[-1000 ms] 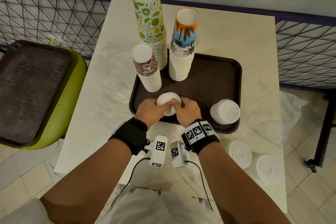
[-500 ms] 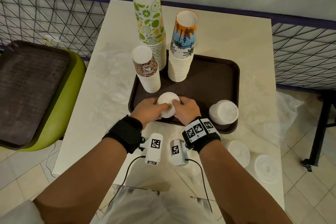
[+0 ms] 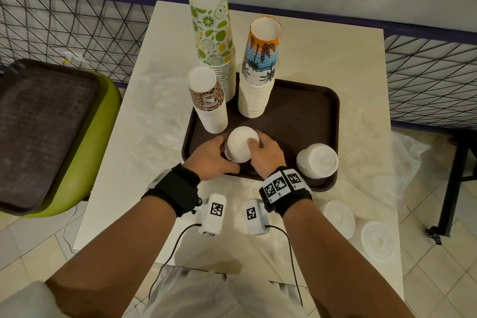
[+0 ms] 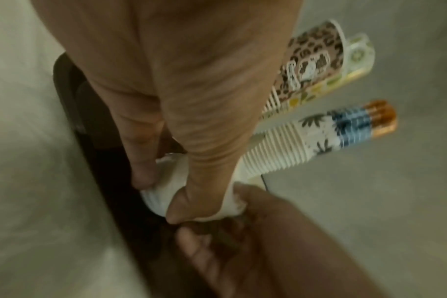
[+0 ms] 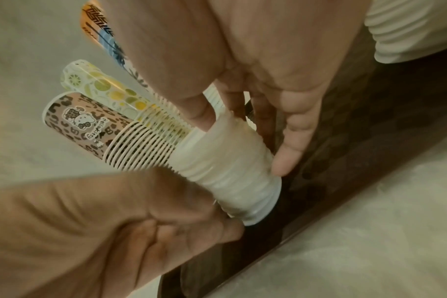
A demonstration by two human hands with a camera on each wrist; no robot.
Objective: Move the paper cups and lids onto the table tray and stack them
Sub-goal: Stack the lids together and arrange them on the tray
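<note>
On the near edge of the brown tray (image 3: 307, 116), both hands clamp a stack of white lids (image 3: 241, 144) that stands on the tray floor. Left hand (image 3: 209, 156) wraps the stack's left side, fingers (image 4: 140, 161) and thumb curled round it; right hand (image 3: 265, 153) grips the right side, fingers (image 5: 291, 141) curled down the stack and one fingertip on its top. In the right wrist view the lid stack sits upright between the two hands, base touching the tray. Behind it on the tray are three cup stacks, all upside down: leopard cups (image 3: 207, 100) at near left, just behind the held lids; lime cups (image 3: 213, 33) tallest, behind the leopard ones at the tray's far left corner; palm cups (image 3: 259, 70) to their right, apart from both. A second lid stack (image 3: 317, 161) stands at the tray's near right corner, near the right hand but not touching it. Two loose clear lids (image 3: 338, 218) (image 3: 378, 240) lie off the tray on the desk (image 3: 335, 59), near its front right edge. Clear plastic sheet (image 3: 154, 116) lies on the desk left of the tray. Left of the desk, a second dark tray (image 3: 38, 124) rests on a green seat (image 3: 98, 131). Wire mesh fence (image 3: 64, 31) runs behind.
</note>
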